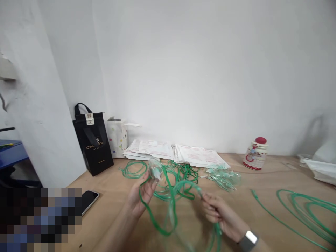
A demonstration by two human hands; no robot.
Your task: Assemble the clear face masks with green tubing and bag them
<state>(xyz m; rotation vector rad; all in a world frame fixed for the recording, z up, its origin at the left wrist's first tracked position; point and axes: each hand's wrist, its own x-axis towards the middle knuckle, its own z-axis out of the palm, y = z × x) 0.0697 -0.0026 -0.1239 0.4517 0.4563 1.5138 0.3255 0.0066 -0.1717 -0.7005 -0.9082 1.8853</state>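
My left hand (144, 191) is closed round a clear oxygen mask (155, 170) with a pale connector, held up over the table. A dark green elastic strap (172, 196) hangs in a loop from the mask. Lower and to the right, my right hand (216, 210) grips green oxygen tubing (194, 185), whose coils droop below it and blur near the bottom edge. Behind the hands lie a heap of green straps (185, 171) and a coil of tubing (135, 169). Several clear masks (225, 177) are piled at the right of the heap.
White printed packets (154, 148) lie against the wall. A black bag (94, 147) and a dotted carton (117, 138) stand at the left, near a phone (90, 199). At the right are a red-topped bottle (256, 155), loose tubing (301, 206) and white packaging (321, 168).
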